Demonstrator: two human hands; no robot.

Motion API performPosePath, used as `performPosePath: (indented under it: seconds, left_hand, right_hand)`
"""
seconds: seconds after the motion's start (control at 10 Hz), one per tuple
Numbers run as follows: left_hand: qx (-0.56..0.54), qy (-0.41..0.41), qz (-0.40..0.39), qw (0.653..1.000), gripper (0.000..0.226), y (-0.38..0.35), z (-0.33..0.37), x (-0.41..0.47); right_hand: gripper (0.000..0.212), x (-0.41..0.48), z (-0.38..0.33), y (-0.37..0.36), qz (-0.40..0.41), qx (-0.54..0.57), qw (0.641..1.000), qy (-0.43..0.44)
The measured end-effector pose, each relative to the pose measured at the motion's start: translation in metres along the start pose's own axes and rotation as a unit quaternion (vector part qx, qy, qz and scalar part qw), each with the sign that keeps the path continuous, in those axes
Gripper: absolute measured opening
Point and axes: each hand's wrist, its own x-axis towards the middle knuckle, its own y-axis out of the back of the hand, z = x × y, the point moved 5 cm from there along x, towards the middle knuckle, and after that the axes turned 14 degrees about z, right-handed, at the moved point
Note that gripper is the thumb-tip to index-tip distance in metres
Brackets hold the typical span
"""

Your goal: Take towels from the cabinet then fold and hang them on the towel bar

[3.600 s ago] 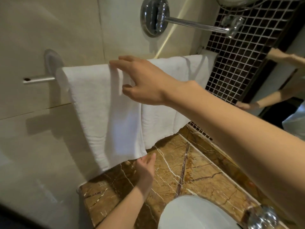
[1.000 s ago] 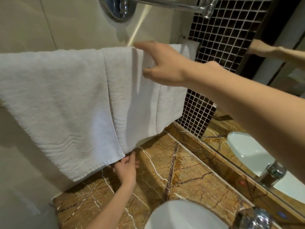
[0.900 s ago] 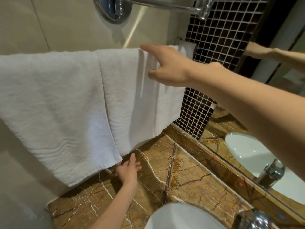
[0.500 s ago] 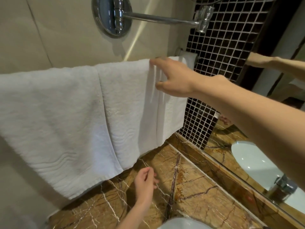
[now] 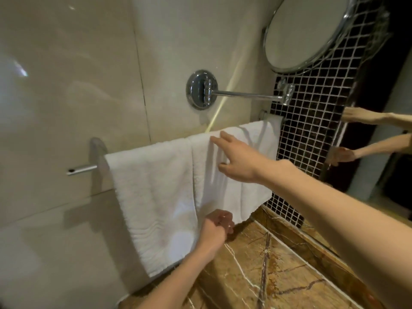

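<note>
So there are 2 white towels draped over the chrome towel bar (image 5: 82, 170) on the beige tile wall. The left towel (image 5: 151, 197) hangs longer and the right towel (image 5: 243, 197) sits just beside it, their edges touching or slightly overlapping. The right hand (image 5: 240, 161) is flat against the right towel just under the bar, fingers straight and spread, not grabbing anything. The left hand (image 5: 217, 226) is down at that towel's bottom hem with its fingers curled in, but honestly I can't tell if it's got the hem pinched or is just bunched up next to it. The brown marble counter (image 5: 278, 275) is below, and a round mirror (image 5: 312, 30) on a swing arm is up top.
</note>
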Motion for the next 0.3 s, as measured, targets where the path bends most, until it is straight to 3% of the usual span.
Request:
performPosePath:
  seconds: [0.2,0.3]
  left_hand:
    - [0.04,-0.104,-0.027,0.993,0.015,0.043,0.061,-0.019]
    - [0.046,-0.172,0.004,0.984,0.014,0.072,0.088,-0.032]
  right_hand:
    - [0.075,-0.028,-0.001,0.01,-0.03,-0.002,0.997,-0.075]
    - [0.071,-0.046,-0.009,0.024,-0.002,0.0,0.994,-0.106]
